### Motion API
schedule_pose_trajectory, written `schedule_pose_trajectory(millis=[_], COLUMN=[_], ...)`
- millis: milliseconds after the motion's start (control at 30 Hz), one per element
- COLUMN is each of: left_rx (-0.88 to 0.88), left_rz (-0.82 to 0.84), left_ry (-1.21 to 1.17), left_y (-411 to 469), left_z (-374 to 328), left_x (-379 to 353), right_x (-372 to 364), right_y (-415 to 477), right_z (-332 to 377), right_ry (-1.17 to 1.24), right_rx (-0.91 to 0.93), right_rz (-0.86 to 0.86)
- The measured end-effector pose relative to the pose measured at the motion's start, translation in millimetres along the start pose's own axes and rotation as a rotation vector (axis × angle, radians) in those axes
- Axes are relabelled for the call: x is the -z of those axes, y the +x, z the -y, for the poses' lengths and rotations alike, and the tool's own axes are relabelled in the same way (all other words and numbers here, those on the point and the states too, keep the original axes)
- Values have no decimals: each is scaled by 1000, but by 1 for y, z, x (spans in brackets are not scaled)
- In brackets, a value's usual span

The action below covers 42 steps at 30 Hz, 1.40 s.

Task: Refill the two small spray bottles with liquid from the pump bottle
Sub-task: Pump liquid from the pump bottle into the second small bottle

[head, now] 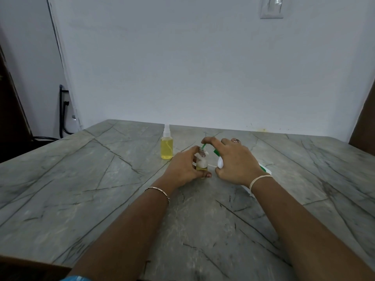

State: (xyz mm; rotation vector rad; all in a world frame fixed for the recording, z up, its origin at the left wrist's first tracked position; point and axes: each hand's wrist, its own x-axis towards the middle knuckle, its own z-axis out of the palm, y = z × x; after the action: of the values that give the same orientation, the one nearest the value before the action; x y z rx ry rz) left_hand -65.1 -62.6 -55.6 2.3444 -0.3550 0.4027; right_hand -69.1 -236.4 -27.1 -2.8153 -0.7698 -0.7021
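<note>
A small clear spray bottle (pixel 202 162) stands uncapped on the grey stone table (pixel 101 179), with a little yellow liquid at its bottom. My left hand (pixel 183 169) grips its body. My right hand (pixel 235 161) holds the white pump bottle (pixel 220 163) tilted over, its green nozzle (pixel 204 146) at the small bottle's mouth, a finger on the pump head. Most of the pump bottle is hidden under my hand. A second spray bottle (pixel 166 146), capped and full of yellow liquid, stands to the left behind.
A white wall rises right behind the table's far edge. Black cables (pixel 61 112) hang by the wall at far left. A thin white tube (pixel 212 165) lies on the table between my hands.
</note>
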Motion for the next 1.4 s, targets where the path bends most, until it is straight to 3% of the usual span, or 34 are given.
schedule_pose_trajectory(millis=[1400], left_rx=[18], left_rz=[31], left_ry=[18], left_y=[-4], left_z=[-10], left_x=[4], right_x=[-3], right_y=[2], right_z=[0], right_ry=[17], right_rx=[-40], right_rz=[-28])
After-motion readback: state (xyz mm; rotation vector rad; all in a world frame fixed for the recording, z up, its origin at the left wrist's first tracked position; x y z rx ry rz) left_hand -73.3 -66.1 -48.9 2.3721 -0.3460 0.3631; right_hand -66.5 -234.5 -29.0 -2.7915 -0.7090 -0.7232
